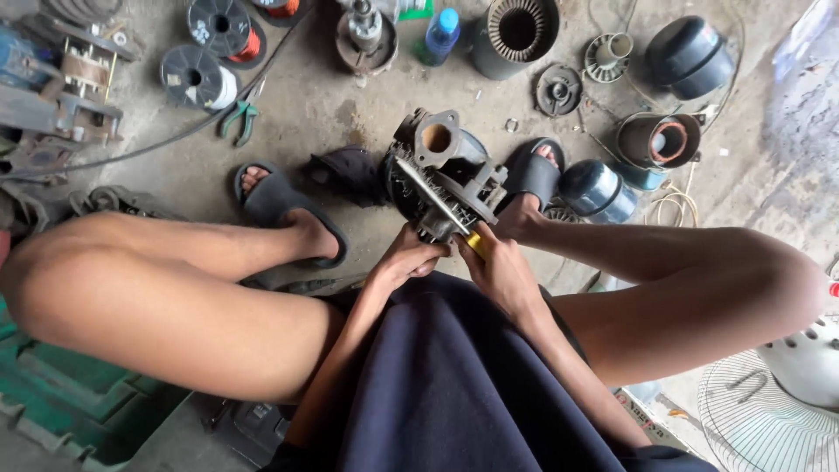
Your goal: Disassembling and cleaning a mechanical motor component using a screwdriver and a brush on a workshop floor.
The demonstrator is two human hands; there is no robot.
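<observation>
Seated person, knees apart, sandalled feet on a stained concrete floor. A dark metal pump housing stood on the floor between the feet, its round flanged port up and facing the camera.

Left hand was curled closed against the lower near edge of the housing, steadying it. Right hand was closed round a yellow handle; a wire brush lay across the housing face, and the two looked like one tool, though the join was covered by the fingers.

Judged heavy, rigid cast metal, grimy, likely slick in spots. Best held by the flange or the thick rim, not the fins.

The underside of the housing and both palms were hidden. Round about: wire spools, green pliers, a blue bottle, a motor stator, a white fan guard cut off at the frame edge.
</observation>
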